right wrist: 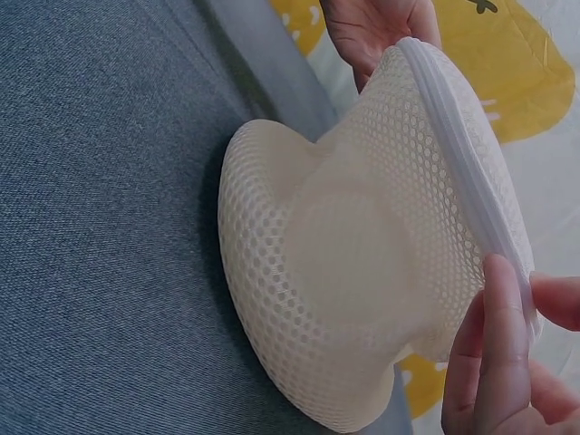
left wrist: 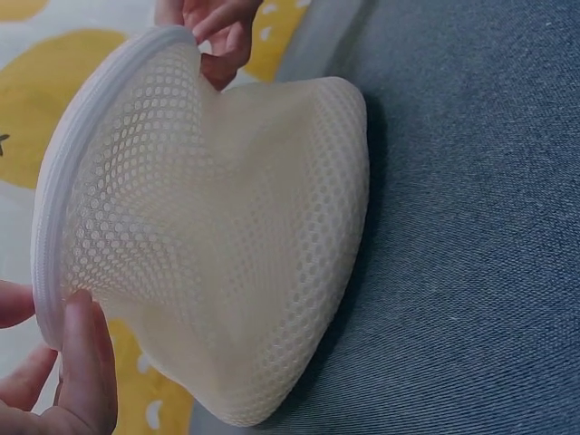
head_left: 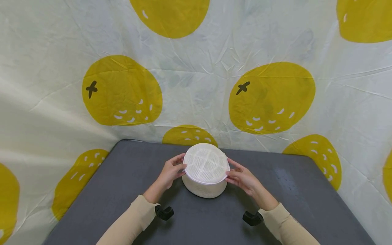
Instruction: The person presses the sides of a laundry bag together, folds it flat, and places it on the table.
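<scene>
A round white mesh laundry bag stands on the dark table, its flat top tilted toward me. Around the top runs a zipper rim, closed along the stretch that shows. The mesh side sags and folds inward below the rim. My left hand pinches the rim on the left between thumb and fingers. On the opposite side my right hand pinches the rim in the same way. In the right wrist view, fingertips press right at the zipper band.
The dark grey cloth-covered table extends around the bag. Behind it hangs a pale curtain printed with yellow fruit, meeting the table's back edge. Black wrist cameras sit under both sleeves, close above the tabletop.
</scene>
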Action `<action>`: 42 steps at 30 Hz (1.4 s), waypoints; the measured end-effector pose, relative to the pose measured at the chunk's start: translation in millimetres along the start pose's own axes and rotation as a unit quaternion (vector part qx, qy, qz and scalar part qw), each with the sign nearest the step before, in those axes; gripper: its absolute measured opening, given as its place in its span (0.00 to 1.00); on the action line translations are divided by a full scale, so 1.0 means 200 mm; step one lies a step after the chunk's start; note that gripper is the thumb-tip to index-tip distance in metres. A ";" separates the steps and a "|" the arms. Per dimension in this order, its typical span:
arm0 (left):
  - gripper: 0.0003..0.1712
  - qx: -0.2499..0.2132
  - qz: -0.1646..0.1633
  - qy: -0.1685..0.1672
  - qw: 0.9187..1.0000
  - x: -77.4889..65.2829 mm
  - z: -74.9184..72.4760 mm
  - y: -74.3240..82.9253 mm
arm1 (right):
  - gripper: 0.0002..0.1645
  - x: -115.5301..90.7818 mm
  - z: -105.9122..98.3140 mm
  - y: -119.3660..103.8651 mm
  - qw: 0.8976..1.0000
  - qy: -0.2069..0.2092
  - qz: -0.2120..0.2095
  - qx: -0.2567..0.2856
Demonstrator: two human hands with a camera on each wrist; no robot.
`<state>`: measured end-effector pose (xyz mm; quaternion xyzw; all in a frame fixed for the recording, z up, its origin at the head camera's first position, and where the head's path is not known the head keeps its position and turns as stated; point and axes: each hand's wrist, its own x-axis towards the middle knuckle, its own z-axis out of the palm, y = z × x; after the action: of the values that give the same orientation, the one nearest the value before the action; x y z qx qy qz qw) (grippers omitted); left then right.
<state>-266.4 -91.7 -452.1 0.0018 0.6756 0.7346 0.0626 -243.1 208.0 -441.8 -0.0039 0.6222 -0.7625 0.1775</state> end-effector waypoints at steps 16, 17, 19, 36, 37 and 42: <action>0.29 0.007 -0.008 0.000 1.000 0.03 -0.01 -0.09 | 0.46 0.02 -0.01 0.05 1.000 0.002 0.010 0.001; 0.29 0.007 -0.007 -0.001 1.000 0.03 -0.01 -0.10 | 0.46 0.02 -0.01 0.05 1.000 0.002 0.010 0.001; 0.29 0.005 -0.008 -0.003 1.000 0.04 -0.01 -0.11 | 0.46 0.03 -0.02 0.06 1.000 0.000 0.010 0.002; 0.31 0.014 -0.012 0.003 1.000 0.03 -0.01 -0.15 | 0.46 0.04 -0.01 0.10 1.000 0.006 0.022 -0.001; 0.31 0.016 -0.013 0.003 1.000 0.03 -0.01 -0.16 | 0.46 0.04 -0.01 0.10 1.000 0.006 0.022 -0.001; 0.32 0.015 -0.018 0.003 1.000 0.04 -0.02 -0.19 | 0.46 0.04 -0.01 0.12 1.000 0.008 0.025 -0.003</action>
<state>-271.4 -91.8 -490.3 -0.0120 0.6869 0.7229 0.0740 -245.3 202.9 -466.2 0.0168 0.6256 -0.7560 0.1918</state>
